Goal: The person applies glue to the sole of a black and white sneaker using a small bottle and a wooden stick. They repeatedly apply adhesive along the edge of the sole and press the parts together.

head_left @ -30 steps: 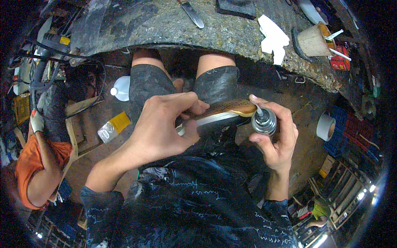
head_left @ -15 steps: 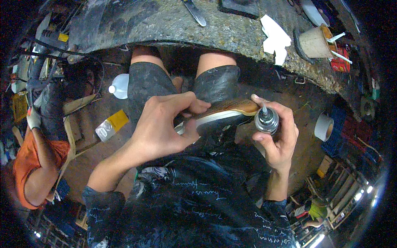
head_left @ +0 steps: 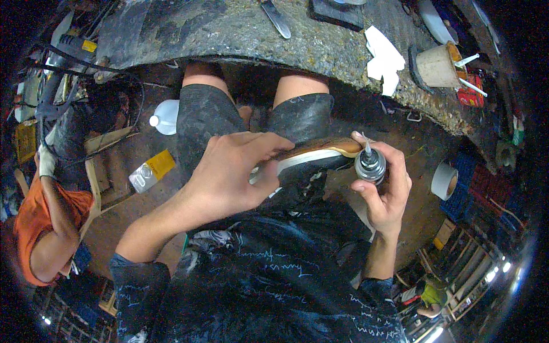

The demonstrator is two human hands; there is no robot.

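Over my lap lies a shoe (head_left: pixel 320 148) with a brown sole edge, a white strip beneath it and a dark lower part. My left hand (head_left: pixel 231 171) pinches its left end between thumb and fingers, hiding that end. In my right hand (head_left: pixel 387 191) is a small clear bottle (head_left: pixel 370 167) with a dark collar and a thin pointed nozzle tilted upward. The bottle sits right by the shoe's right end, and my right index finger reaches up along that end. Whether the finger presses on the sole I cannot tell.
Ahead is a rough worktable (head_left: pixel 229 34) with a knife (head_left: pixel 277 20), white paper scraps (head_left: pixel 382 60) and a pot (head_left: pixel 437 66) of brushes. On the floor are a plastic jug (head_left: pixel 167 117), a yellow-grey packet (head_left: pixel 151 171) and a tape roll (head_left: pixel 444 181). A person in orange (head_left: pixel 51 228) works at left.
My left hand has shifted slightly right along the shoe. The shoe and bottle stay nearly in place, and both hands keep their grips. The view has moved a little.
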